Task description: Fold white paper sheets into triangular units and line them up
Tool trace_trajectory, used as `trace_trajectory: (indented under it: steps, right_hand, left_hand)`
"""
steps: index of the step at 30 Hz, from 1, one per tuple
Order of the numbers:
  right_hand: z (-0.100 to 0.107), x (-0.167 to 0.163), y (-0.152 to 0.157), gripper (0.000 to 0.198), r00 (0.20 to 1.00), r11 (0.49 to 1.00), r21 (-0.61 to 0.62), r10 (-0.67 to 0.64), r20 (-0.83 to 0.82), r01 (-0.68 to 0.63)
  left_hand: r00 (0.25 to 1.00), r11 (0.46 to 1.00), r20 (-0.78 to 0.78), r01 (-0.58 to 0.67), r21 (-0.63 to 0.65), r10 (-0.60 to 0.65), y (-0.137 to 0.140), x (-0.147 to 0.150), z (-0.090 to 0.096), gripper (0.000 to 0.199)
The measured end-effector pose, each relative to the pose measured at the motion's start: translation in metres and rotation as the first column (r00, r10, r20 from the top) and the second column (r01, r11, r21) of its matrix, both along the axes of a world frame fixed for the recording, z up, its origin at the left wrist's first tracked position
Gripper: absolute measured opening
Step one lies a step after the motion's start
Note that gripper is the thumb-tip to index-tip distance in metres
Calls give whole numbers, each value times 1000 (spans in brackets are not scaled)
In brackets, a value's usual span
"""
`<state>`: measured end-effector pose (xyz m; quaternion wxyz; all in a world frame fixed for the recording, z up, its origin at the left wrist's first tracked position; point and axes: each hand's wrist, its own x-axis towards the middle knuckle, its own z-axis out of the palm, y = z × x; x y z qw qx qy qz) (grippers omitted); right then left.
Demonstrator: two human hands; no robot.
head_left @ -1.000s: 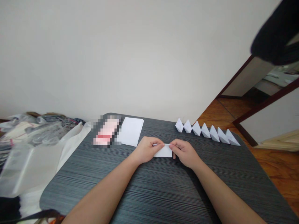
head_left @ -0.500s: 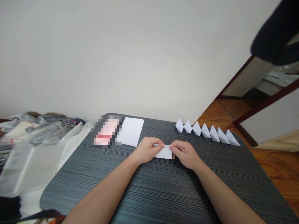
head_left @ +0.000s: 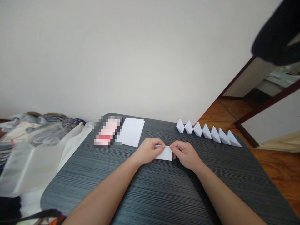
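A small folded white sheet of paper (head_left: 165, 154) is held between my two hands just over the dark table. My left hand (head_left: 150, 150) pinches its upper left part between thumb and fingers. At the upper right corner, my right hand (head_left: 185, 153) has its thumb and fingers closed on the same paper. The thumbs are a short gap apart along the top edge. Fingers behind the paper are mostly hidden.
A stack of white paper (head_left: 132, 132) lies near the table's back edge, beside a pixelated pink and black object (head_left: 107, 130). Several folded paper shapes (head_left: 197, 128) stand in a row at back right. Plastic bags and cloth (head_left: 35, 156) pile up left of the dark table (head_left: 145, 193).
Hardly anything differs. Both hands keep their pinch on the folded paper, with only a very slight shift of the fingers.
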<state>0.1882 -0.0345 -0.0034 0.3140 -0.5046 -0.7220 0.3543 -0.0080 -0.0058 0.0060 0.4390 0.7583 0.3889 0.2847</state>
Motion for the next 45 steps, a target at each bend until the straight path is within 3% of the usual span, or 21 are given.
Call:
trace_trajectory:
  steps: [11, 18, 35, 45]
  right_hand:
    - [11, -7, -3, 27, 996, 998, 44, 50, 73, -53]
    - [2, 1, -1, 28, 999, 999, 51, -11, 34, 9]
    - [-9, 9, 1, 30, 992, 993, 30, -111, -61, 113]
    - [-11, 8, 1, 31, 985, 989, 11, -143, -93, 144]
  left_hand:
    - [999, 999, -11, 42, 27, -42, -1, 0, 5, 22]
    - [994, 996, -63, -83, 17, 84, 2, -1, 1, 27]
    - [978, 979, -83, -186, 79, 192, 6, -5, -5, 34]
    - [976, 976, -28, -214, 43, 215, 4, -4, -4, 33]
